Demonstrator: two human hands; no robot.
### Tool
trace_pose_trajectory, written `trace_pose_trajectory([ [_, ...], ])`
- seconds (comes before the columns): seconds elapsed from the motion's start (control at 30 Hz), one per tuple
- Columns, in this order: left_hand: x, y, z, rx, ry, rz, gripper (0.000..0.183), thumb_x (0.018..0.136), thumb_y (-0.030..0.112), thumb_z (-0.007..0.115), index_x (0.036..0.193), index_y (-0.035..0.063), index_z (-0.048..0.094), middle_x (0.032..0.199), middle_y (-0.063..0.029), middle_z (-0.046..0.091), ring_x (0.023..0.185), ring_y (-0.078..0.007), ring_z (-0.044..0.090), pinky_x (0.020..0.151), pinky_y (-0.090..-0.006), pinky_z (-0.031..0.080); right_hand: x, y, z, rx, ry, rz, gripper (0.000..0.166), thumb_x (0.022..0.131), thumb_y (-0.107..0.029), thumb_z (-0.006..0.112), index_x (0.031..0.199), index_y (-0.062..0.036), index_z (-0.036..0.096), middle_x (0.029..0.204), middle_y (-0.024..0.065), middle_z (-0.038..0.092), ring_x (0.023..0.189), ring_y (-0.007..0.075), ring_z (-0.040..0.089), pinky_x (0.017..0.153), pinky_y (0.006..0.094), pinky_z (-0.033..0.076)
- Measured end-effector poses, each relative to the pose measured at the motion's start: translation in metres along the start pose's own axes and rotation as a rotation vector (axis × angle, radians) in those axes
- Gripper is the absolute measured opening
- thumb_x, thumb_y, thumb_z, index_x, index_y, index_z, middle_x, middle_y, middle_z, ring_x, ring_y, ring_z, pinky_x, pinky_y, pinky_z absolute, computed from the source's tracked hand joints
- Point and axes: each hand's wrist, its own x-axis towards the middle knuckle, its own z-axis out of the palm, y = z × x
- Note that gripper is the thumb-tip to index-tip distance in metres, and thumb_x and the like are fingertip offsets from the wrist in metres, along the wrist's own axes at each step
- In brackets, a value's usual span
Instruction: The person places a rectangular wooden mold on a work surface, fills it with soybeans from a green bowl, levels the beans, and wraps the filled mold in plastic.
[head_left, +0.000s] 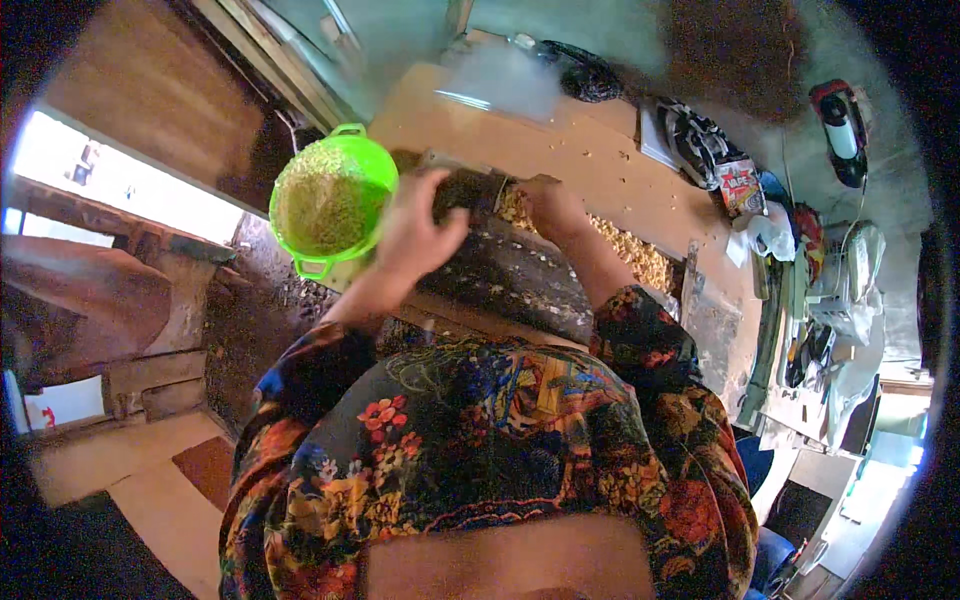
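My left hand (421, 232), blurred, hovers beside a bright green plastic basin with handles (386, 169), its thumb and fingers spread with nothing between them. Small, pale yellow chopped pieces (322, 199) fill much of that basin. Ahead of my body lies a dark, worn wooden board (517, 274) with pale bits stuck to it. My right hand (551, 206) is bent down at the board's far edge, its fingers curled. Whether it grips anything is hidden. More pale yellow pieces (637, 251) lie in a long trough beyond the board, partly behind my right forearm.
Scattered crumbs dot the brown worktop (592, 142). A clear plastic sheet or bag (502, 79) and a black plastic bag (585, 71) lie at its back. Bags and a small box (741, 187) stand on the right. A red-and-black device (840, 135) hangs on the wall.
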Motion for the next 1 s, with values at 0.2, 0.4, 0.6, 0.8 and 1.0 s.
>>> trace_pose_trajectory([
  [0.2, 0.012, -0.003, 0.075, 0.067, -0.089, -0.066, 0.039, 0.066, 0.015, 0.060, 0.101, 0.0017, 0.047, 0.095, -0.0204, 0.052, 0.090, -0.0362, 0.051, 0.076, -0.0436, 0.042, 0.017, 0.004, 0.010, 0.036, 0.095, 0.069, 0.013, 0.070, -0.013, 0.053, 0.077, -0.0039, 0.058, 0.081, 0.0144, 0.058, 0.081, 0.0312, 0.056, 0.072, 0.0395, 0.045],
  [0.4, 0.012, -0.020, 0.082, -0.014, -0.123, -0.150, 0.026, 0.066, 0.007, 0.055, 0.090, -0.0005, 0.048, 0.085, -0.0197, 0.056, 0.082, -0.0359, 0.053, 0.073, -0.0431, 0.043, 0.024, 0.009, 0.018, 0.125, 0.124, 0.021, 0.012, 0.069, -0.012, 0.054, 0.077, -0.0042, 0.058, 0.081, 0.0143, 0.058, 0.081, 0.0303, 0.056, 0.072, 0.0385, 0.046],
  [0.6, 0.009, -0.019, 0.080, -0.056, -0.048, -0.164, 0.024, 0.064, 0.004, 0.054, 0.087, -0.0005, 0.049, 0.082, -0.0193, 0.056, 0.080, -0.0357, 0.054, 0.072, -0.0427, 0.043, 0.024, 0.003, 0.019, -0.064, -0.002, 0.043, 0.011, 0.070, -0.011, 0.053, 0.077, -0.0048, 0.058, 0.082, 0.0119, 0.059, 0.079, 0.0280, 0.058, 0.066, 0.0378, 0.048],
  [0.8, 0.008, -0.017, 0.081, -0.122, -0.024, -0.146, 0.026, 0.062, 0.002, 0.057, 0.087, 0.0005, 0.050, 0.081, -0.0181, 0.057, 0.079, -0.0355, 0.054, 0.070, -0.0416, 0.043, -0.002, -0.017, 0.023, 0.012, -0.033, 0.046, 0.012, 0.068, -0.009, 0.054, 0.078, -0.0035, 0.056, 0.079, 0.0122, 0.057, 0.079, 0.0291, 0.057, 0.065, 0.0396, 0.049],
  [1.0, 0.009, -0.015, 0.079, -0.148, -0.038, -0.232, 0.023, 0.064, 0.001, 0.056, 0.086, 0.0026, 0.051, 0.078, -0.0164, 0.057, 0.076, -0.0338, 0.055, 0.067, -0.0404, 0.044, -0.013, -0.012, 0.021, 0.086, 0.076, -0.064, 0.014, 0.069, -0.009, 0.052, 0.081, -0.0037, 0.055, 0.083, 0.0130, 0.057, 0.082, 0.0300, 0.056, 0.070, 0.0374, 0.048],
])
